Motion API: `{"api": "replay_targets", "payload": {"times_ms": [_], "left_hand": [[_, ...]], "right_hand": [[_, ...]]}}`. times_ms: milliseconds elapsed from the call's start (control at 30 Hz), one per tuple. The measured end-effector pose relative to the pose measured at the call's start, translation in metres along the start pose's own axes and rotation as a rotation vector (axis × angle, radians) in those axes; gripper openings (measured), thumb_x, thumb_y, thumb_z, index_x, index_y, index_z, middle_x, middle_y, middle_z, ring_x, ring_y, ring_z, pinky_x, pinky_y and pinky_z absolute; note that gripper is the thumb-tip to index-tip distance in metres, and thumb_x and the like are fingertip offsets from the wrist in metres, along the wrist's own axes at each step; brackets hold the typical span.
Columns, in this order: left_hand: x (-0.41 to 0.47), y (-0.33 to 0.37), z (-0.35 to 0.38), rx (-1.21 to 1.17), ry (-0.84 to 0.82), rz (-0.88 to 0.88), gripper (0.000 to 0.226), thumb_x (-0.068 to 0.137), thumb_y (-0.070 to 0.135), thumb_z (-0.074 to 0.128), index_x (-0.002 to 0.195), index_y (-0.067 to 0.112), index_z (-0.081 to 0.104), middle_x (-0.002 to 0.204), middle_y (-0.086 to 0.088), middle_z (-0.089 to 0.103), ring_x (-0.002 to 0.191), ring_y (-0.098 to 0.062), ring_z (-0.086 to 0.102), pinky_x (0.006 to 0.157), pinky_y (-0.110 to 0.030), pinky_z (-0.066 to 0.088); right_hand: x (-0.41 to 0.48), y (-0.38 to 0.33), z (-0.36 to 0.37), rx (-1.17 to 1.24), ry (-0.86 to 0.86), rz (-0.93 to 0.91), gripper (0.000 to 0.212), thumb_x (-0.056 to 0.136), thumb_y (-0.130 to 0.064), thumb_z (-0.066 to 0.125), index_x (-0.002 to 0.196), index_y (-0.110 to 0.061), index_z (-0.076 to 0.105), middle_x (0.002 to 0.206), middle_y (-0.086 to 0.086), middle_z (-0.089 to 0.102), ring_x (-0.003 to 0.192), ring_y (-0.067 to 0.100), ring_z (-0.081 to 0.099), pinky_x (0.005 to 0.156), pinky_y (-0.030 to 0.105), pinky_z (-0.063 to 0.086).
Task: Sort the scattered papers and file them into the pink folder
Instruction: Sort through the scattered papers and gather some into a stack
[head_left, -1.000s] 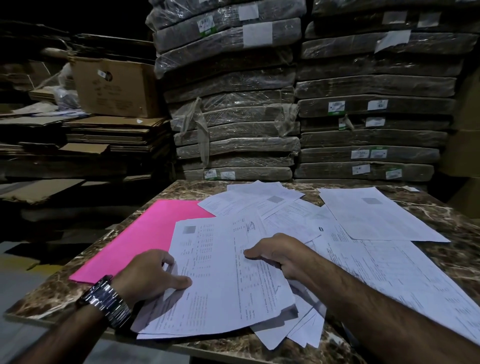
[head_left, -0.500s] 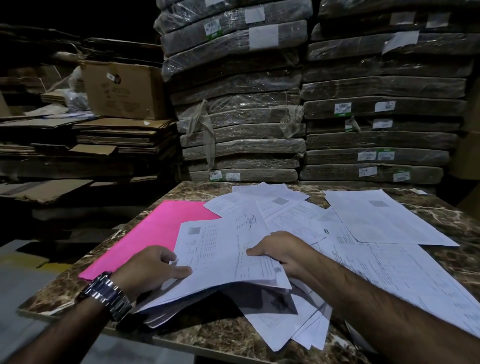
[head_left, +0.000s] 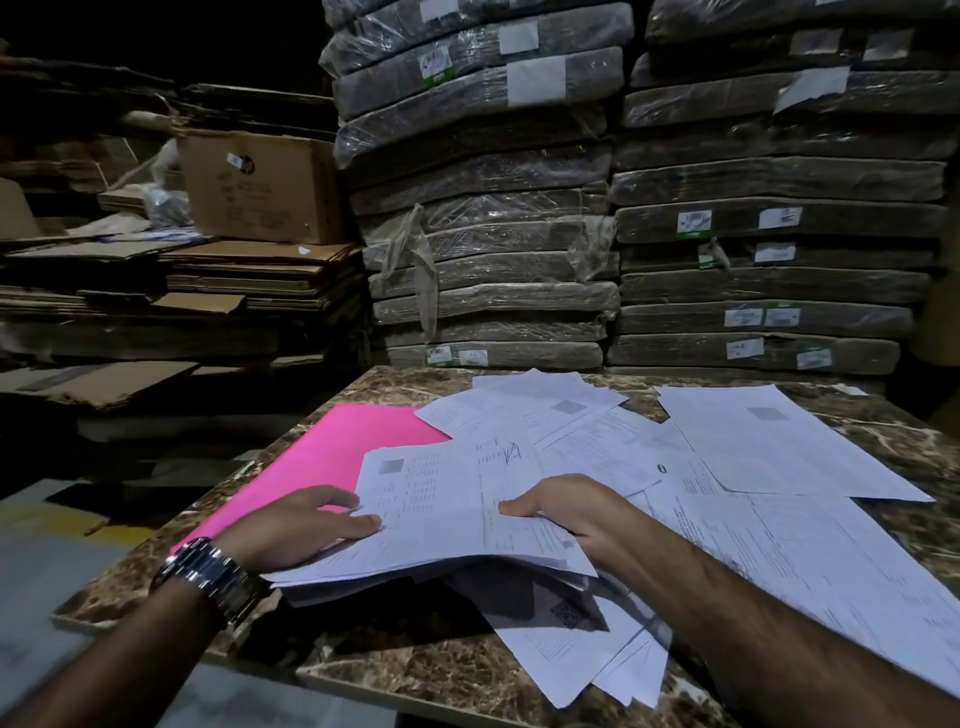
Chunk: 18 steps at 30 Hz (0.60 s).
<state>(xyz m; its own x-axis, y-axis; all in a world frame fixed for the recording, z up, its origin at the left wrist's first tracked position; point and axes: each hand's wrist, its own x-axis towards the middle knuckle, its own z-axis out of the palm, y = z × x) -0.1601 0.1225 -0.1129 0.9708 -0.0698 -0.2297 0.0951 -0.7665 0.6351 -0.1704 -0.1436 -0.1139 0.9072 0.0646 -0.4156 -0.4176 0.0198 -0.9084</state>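
Papers (head_left: 441, 509) gathered into a sheaf are pinched at both side edges. The left hand (head_left: 301, 525) has its thumb on top at the left edge. The right hand (head_left: 571, 512) has its thumb on top at the right edge, and its fingers go out of sight underneath. The sheaf's near edge is raised off the table and casts a shadow below. A metal wristwatch (head_left: 208, 577) sits on the left wrist.

One pink folder (head_left: 322, 457) lies flat just left of the sheaf, its right part covered by paper. More loose sheets (head_left: 779, 447) are spread over the right half of the brown marble-patterned table (head_left: 415, 660). They overlap too much to count.

The room behind is dim. Two tall stacks of plastic-wrapped bundles (head_left: 483, 208) stand against the table's far edge. To the left, one cardboard box (head_left: 254, 187) rests on piles of flattened cardboard (head_left: 208, 280).
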Motion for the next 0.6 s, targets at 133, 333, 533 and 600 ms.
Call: {"api": "replay_targets", "payload": {"times_ms": [133,333,533,600], "left_hand": [[0.011,-0.008,0.001,-0.287,-0.073,-0.056,0.039,0.087,0.024,0.066,0.124,0.014,0.059,0.101,0.009,0.067,0.07,0.004,0.067,0.056,-0.006,0.046],[0.016,-0.011,-0.002,-0.322,-0.219,-0.03,0.031,0.09,0.025,0.057,0.12,0.019,0.059,0.135,0.006,0.053,0.11,-0.003,0.054,0.089,-0.015,0.04],[-0.001,-0.013,-0.003,-0.368,-0.274,0.065,0.041,0.08,0.037,0.069,0.118,0.026,0.059,0.122,0.015,0.058,0.11,0.004,0.055,0.08,-0.005,0.042],[-0.004,-0.018,-0.005,-0.465,-0.289,0.016,0.047,0.076,0.024,0.075,0.119,0.017,0.06,0.115,0.002,0.068,0.093,-0.003,0.069,0.07,-0.01,0.052]], "right_hand": [[-0.003,0.002,-0.001,-0.06,0.014,-0.015,0.018,0.083,0.001,0.069,0.1,0.006,0.067,0.072,0.011,0.073,0.049,0.018,0.069,0.043,0.019,0.05],[-0.014,0.003,0.002,-0.101,-0.003,-0.039,0.013,0.087,0.001,0.066,0.099,0.003,0.062,0.065,0.006,0.066,0.035,0.009,0.062,0.032,0.012,0.04],[-0.013,0.009,0.007,-0.053,-0.063,-0.053,0.024,0.086,0.003,0.066,0.11,0.004,0.064,0.086,0.011,0.073,0.06,0.018,0.072,0.046,0.022,0.054],[-0.012,0.011,0.01,-0.054,-0.082,-0.074,0.028,0.086,0.002,0.066,0.113,0.002,0.064,0.102,0.014,0.073,0.085,0.026,0.073,0.064,0.03,0.06]]}}
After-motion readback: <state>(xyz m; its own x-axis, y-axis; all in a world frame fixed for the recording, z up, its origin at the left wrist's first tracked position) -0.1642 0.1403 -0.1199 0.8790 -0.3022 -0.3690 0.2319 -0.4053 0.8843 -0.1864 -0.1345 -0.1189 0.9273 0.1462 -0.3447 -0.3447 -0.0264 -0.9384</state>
